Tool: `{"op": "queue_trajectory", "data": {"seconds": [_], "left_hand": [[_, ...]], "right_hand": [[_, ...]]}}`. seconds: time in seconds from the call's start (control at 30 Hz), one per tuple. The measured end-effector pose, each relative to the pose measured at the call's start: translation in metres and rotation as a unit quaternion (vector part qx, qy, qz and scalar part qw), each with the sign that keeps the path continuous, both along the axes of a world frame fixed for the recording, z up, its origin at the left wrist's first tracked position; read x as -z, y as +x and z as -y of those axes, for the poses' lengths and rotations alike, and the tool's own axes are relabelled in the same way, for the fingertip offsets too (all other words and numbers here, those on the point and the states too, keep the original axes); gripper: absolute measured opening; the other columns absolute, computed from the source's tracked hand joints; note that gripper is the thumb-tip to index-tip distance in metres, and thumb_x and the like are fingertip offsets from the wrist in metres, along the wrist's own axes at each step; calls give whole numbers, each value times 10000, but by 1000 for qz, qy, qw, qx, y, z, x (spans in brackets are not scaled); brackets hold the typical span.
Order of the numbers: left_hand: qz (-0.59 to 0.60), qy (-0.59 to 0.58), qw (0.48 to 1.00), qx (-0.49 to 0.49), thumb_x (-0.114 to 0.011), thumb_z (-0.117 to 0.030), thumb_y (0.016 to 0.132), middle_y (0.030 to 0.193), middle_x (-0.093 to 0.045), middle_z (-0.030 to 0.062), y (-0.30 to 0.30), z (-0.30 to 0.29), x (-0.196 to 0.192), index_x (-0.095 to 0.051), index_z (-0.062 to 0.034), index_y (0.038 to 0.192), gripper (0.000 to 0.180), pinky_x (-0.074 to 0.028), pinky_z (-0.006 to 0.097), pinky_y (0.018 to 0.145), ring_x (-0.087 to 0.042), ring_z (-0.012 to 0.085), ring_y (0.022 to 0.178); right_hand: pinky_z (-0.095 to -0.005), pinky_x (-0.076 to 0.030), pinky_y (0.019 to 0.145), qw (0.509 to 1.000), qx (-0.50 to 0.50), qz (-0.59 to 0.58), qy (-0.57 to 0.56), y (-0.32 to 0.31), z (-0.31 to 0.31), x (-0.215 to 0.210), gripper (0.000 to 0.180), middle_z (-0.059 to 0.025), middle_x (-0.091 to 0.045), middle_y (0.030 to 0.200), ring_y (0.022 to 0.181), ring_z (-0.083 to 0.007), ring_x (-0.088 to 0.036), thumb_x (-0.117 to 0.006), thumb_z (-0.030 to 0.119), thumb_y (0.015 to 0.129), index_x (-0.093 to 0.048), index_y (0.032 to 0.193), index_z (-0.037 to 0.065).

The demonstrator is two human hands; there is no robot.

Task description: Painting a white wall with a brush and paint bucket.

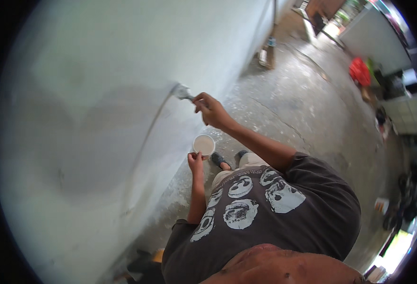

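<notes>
My right hand (209, 110) is closed round the handle of a paintbrush (182, 92). The brush's pale, paint-smeared head meets the whitish wall (99, 52) on my left. From the bristles a darker, curved line runs down the wall, beside broad greyish patches. Lower down, my left hand (195, 161) grips the rim of a small white tub (204, 145), thumb or finger over its near edge. Pale, cream-coloured liquid fills part of the tub. It hangs above the floor, close to the foot of the wall.
Grey concrete floor (284, 109) with cracks and white spatters stretches to the right. A broom (271, 52) leans by the wall's far end. A red bag (359, 72) and assorted household items line the right side. A white bucket (381, 205) stands at the lower right.
</notes>
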State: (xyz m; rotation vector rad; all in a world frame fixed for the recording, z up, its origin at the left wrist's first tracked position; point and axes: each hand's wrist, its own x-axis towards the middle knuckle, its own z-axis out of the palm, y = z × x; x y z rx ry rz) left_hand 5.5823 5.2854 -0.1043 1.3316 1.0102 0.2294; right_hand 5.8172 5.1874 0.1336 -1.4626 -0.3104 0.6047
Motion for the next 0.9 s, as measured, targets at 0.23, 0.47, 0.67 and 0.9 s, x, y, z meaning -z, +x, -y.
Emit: {"op": "queue_trajectory", "data": {"seconds": [0.23, 0.47, 0.67, 0.9], "left_hand": [[-7, -41, 990, 133, -662, -114, 904, 763, -537, 38, 108, -16, -11, -426, -62, 899, 241, -488, 278, 543, -600, 138, 592], [25, -38, 966, 255, -642, -106, 910, 814, -482, 31, 201, 44, 9, -408, -54, 916, 241, -529, 292, 567, -576, 134, 618], [79, -32, 929, 360, -640, -114, 916, 828, -456, 34, 230, 145, -9, -376, -68, 902, 268, -524, 287, 569, -557, 132, 659], [101, 25, 874, 475, -619, -108, 935, 767, -461, 41, 290, 309, -31, -363, -73, 897, 262, -528, 296, 539, -586, 153, 562]], "right_hand": [[-279, -444, 549, 990, 49, 93, -95, 1, 80, 14, 150, -70, -637, 794, 594, -116, -572, -539, 124, 987, -583, 1091, 25], [-413, -501, 728, 940, -32, 100, -326, 9, 199, 59, 166, -177, -698, 871, 812, -319, -675, -618, 165, 910, -646, 1028, 53], [-483, -496, 776, 922, -12, 114, -370, 17, 292, 80, 234, -213, -688, 903, 894, -416, -651, -608, 230, 880, -668, 1012, 46], [-482, -509, 650, 949, 132, -131, -254, 28, 466, 47, 380, -224, -679, 893, 670, -379, -661, -500, 373, 953, -641, 1044, 31]]}}
